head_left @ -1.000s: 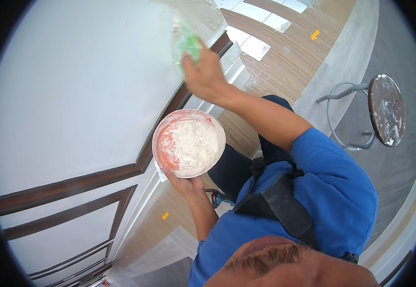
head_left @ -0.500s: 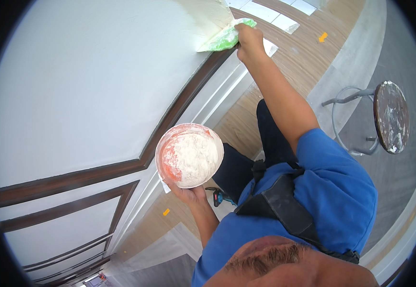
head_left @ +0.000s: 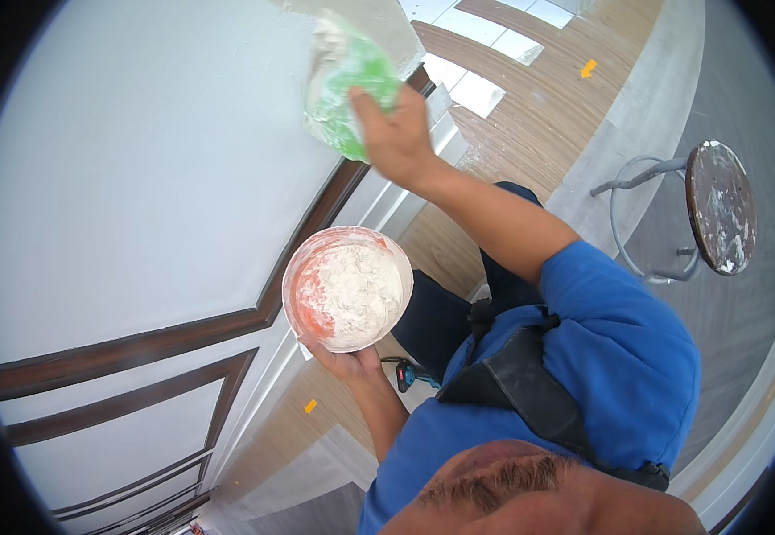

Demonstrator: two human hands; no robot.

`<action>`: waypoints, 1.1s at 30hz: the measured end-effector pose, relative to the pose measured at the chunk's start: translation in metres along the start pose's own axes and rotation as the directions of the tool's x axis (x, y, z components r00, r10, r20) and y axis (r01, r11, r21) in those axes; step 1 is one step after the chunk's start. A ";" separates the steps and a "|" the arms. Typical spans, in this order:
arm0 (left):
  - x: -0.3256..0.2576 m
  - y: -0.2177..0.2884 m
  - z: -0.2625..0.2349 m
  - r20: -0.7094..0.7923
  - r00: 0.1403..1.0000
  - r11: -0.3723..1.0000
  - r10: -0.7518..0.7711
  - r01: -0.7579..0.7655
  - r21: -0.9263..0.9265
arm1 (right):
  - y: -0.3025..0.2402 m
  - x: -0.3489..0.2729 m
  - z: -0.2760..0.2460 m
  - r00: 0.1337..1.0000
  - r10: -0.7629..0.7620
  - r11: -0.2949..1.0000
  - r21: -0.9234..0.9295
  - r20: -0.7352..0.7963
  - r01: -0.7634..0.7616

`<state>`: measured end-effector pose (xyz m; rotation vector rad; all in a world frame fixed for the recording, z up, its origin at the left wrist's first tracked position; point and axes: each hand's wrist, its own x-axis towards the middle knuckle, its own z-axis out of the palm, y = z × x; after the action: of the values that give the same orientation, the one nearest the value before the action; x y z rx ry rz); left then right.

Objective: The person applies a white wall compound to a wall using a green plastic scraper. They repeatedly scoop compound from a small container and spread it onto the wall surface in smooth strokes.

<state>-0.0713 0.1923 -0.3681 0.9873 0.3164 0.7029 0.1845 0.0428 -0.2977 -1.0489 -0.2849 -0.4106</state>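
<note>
My left hand (head_left: 345, 361) supports a round bowl (head_left: 301, 283) from below, its fingers at the lower rim. Thick off-white paste (head_left: 358, 290) fills much of it, and the inner wall shows reddish with white smears. In my right hand (head_left: 403, 141) is a green putty spreader (head_left: 375, 71), gripped with the thumb on top. White paste coats part of the spreader, and its outline is blurred by motion. The spreader is over the white wall panel (head_left: 164, 169), near the dark brown wood moulding (head_left: 332, 194); whether it touches the wall I cannot tell.
A round paint-spotted stool (head_left: 723, 207) with grey metal legs is at the right. Near my legs lies a teal and black power tool (head_left: 404, 374). Wood-look flooring (head_left: 539, 89) runs beside the wall, with white tile pieces (head_left: 478, 94) at the top.
My right hand has moved left with the spreader, from the panel's edge by the moulding to over the wall panel, turning its broad face into view. The bowl has shifted only slightly left.
</note>
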 end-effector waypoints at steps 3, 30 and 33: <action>0.000 0.000 0.002 -0.020 1.000 1.000 -0.012 0.011 -0.015 | 0.029 -0.004 -0.040 0.885 0.415 0.835 0.475 -0.212 -0.278; -0.005 0.004 0.009 -0.078 0.997 0.999 0.008 -0.006 0.031 | 0.067 0.102 -0.095 0.792 0.552 0.834 0.194 -0.262 -0.517; -0.005 0.002 0.012 -0.076 0.996 0.999 0.035 -0.032 0.036 | 0.078 0.131 -0.100 0.855 0.447 0.895 0.140 -0.265 -0.424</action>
<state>-0.0687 0.1818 -0.3606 1.0020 0.3813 0.7696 0.3395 -0.0362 -0.3505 -0.9288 0.2029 -0.1349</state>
